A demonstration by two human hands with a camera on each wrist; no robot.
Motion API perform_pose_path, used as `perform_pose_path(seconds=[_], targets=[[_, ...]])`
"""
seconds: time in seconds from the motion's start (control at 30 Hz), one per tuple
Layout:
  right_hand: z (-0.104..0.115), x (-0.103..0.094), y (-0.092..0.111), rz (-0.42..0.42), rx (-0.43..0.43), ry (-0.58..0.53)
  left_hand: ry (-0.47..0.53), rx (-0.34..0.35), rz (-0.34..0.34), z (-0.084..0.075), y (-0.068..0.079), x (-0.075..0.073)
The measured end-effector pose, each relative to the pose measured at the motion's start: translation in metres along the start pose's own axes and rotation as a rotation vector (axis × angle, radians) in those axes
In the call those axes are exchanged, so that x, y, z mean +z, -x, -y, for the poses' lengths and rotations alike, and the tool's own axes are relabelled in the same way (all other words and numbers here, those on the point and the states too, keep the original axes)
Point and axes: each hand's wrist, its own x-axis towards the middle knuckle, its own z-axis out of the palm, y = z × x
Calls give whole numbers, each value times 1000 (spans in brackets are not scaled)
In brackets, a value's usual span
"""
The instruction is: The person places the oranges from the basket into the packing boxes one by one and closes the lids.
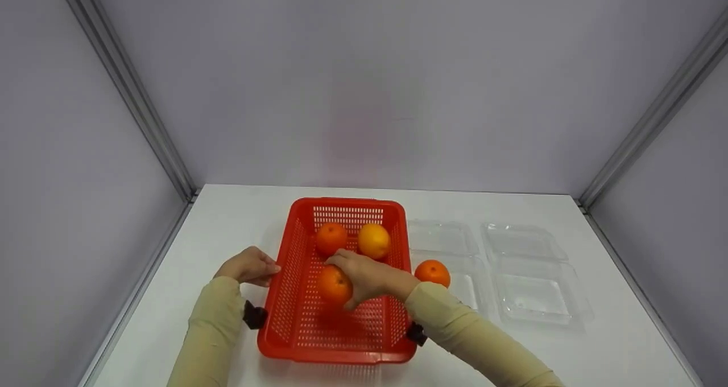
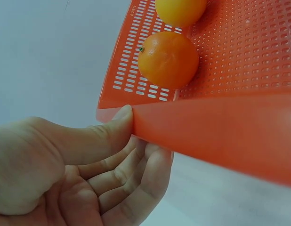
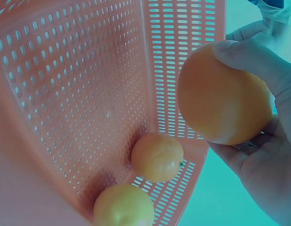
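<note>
A red plastic basket [image 1: 335, 356] with slotted walls stands on the white table. My left hand [image 1: 251, 266] pinches its left rim between thumb and fingers, as the left wrist view shows up close. Over the inside of the basket, my right hand [image 1: 367, 276] grips an orange [image 1: 334, 284], thumb on one side and fingers on the other. Towards the basket's far end lie a second orange [image 1: 331, 238] and a yellower fruit [image 1: 374, 241], side by side. One more orange [image 1: 433, 272] sits outside, just right of the basket and partly behind my right forearm.
Two clear plastic clamshell boxes lie with lids open on the right of the table: a nearer-to-basket box [image 1: 469, 287] and a box farther right [image 1: 534, 296]. Grey walls [image 1: 364, 91] enclose the table at the back and sides.
</note>
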Motion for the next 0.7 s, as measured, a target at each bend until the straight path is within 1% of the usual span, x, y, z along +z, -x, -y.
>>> perform_pose_path(seconds=[0.43, 0.7], targets=[[-3, -6, 7, -10, 2, -63, 2, 2, -2, 0, 1, -1], [-8, -8, 12, -39, -43, -34, 6, 12, 0, -1, 2, -1]])
